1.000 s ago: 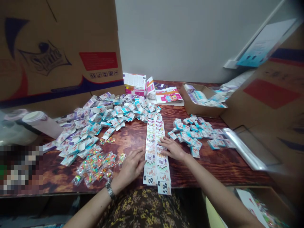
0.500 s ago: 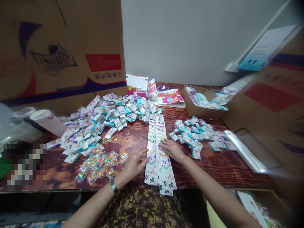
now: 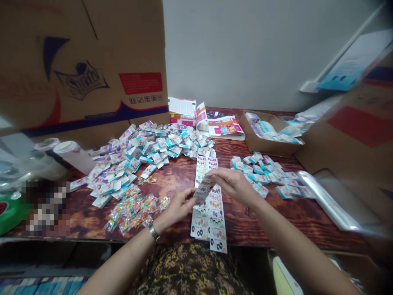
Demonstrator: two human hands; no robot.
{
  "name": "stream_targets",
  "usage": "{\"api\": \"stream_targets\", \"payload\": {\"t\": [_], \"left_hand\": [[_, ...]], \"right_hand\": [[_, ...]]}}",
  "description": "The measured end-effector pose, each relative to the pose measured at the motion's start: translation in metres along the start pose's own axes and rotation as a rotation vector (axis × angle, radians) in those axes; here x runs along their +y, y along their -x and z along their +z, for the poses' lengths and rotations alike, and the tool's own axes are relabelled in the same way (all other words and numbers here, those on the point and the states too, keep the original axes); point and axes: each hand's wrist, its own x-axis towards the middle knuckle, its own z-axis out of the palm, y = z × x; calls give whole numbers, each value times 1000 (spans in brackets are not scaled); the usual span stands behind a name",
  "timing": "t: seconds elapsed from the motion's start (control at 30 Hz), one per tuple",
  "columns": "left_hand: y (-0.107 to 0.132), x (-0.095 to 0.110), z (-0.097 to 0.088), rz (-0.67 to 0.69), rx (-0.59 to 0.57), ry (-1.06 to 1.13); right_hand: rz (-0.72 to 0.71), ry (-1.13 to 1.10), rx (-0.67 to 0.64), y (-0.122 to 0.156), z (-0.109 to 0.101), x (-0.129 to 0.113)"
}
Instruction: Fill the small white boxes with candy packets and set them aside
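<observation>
Between both hands a small printed sticker sheet (image 3: pixel 204 189) is lifted off the table and tilted. My left hand (image 3: pixel 181 203), with a metal watch (image 3: pixel 153 231) on the wrist, pinches its lower left edge. The fingers of my right hand (image 3: pixel 235 184) grip its upper right end. Below lie two columns of long sticker strips (image 3: pixel 217 223) with coloured oval prints, reaching to the table's front edge. Left of them is a pile of small clear packets (image 3: pixel 132 211) of bright candy-like pieces. Farther back spreads a heap of small white, blue and purple boxes (image 3: pixel 156 143).
More small boxes (image 3: pixel 260 172) lie at right, beside a clear plastic roll (image 3: pixel 330 200). An open carton (image 3: pixel 267 145) of packs stands behind. Big cardboard boxes (image 3: pixel 92 49) flank the table. Pink printed cartons (image 3: pixel 182 112) sit at the back; a whitish cylindrical container (image 3: pixel 76 157) is left.
A sticker sheet has come up off the strips into both hands. My right hand has risen and closed on it; my left has closed too. The view has shifted slightly left.
</observation>
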Motion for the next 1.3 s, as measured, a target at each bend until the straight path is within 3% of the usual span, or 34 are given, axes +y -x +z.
{"api": "stream_targets", "payload": {"t": [0.07,0.17,0.3,0.4,0.6,0.77,1.03,1.13,1.23,1.3], "left_hand": [[2,-6,3,-105,8,166],[3,-14,4,-217,149,381],[3,-11,2,-326,295,689],[4,-6,0,-338,283,812],[14,-1,-3,-344,208,871],[18,4,-3,-297,206,857],[19,0,-2,-170,263,638],[19,-4,-10,-136,310,483],[21,-8,-18,-102,361,227],[23,-13,-22,-82,397,71]], "right_hand": [[-16,5,44,-5,6,-2],[-58,35,57,0,25,-6],[-165,80,-134,23,57,-17],[-155,89,-193,34,72,-17],[1,-29,-58,21,75,-3],[90,-52,7,12,83,-7],[260,-139,78,10,92,-2],[452,-433,17,6,93,8],[663,-850,-166,4,101,14],[698,-1003,-243,3,107,16]]}}
